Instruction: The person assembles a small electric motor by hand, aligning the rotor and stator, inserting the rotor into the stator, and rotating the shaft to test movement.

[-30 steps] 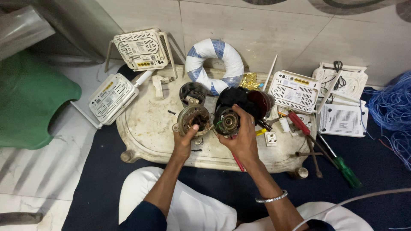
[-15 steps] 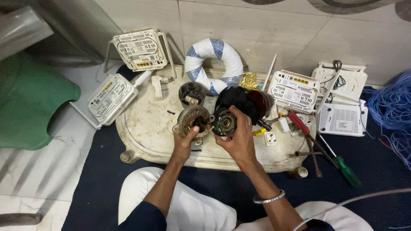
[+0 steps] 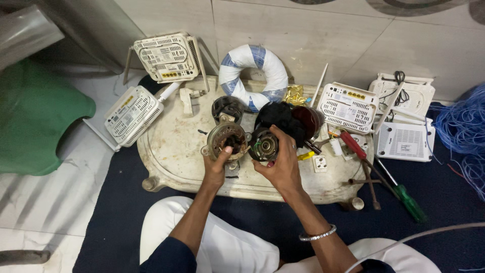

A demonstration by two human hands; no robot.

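- Person seated at a low, stained white tray [image 3: 172, 151] turned upside down on a dark mat [image 3: 121, 212].
- Left hand [image 3: 216, 169] grips a round metal motor cover [image 3: 226, 140] from below, thumb up on its rim, fingers clamped round it. Cover is dull grey-brown, open face up, dark grime inside.
- Right hand [image 3: 280, 164] holds the motor core [image 3: 264, 144]: round, dark, with copper-coloured windings and a pale hub at centre. Fingers curled round its far side, thumb at the near edge.
- The two parts sit just beside each other, near the tray's middle.
- Second cover [image 3: 226, 107] lies behind them, next to black cloth [image 3: 280, 117].
- White-and-blue tape ring [image 3: 252, 76] at the tray's far edge.
- White routers [image 3: 348, 107] left and right; red-handled tool [image 3: 352, 145] and green screwdriver [image 3: 409, 202] on the right.
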